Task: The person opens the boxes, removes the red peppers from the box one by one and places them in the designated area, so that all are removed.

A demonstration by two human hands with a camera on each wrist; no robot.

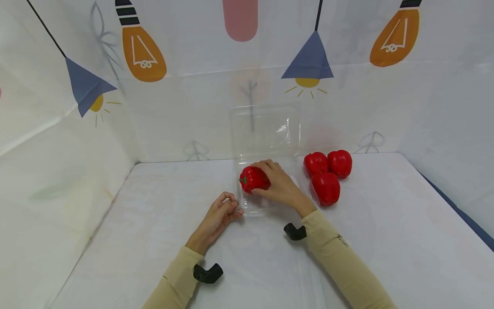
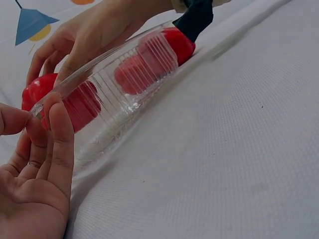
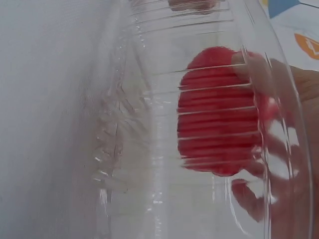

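A hinged clear plastic container [image 1: 252,205] lies on the white table, its lid [image 1: 266,133] raised against the back wall. My right hand [image 1: 281,185] grips a red bell pepper [image 1: 252,179] with a green stem, fingers over the top and thumb on the near side, within the base. Through the ribbed wall [image 3: 154,199] in the right wrist view, the pepper [image 3: 214,119] shows inside. At the near left corner, my left hand [image 1: 217,219] pinches the container's rim between thumb and fingers, as the left wrist view shows.
Three more red bell peppers [image 1: 325,189] sit in a cluster just right of the container. Behind the table hangs a white sheet printed with lamps and bulbs [image 1: 144,56]. Black wrist mounts [image 1: 208,273] stick out from both sleeves.
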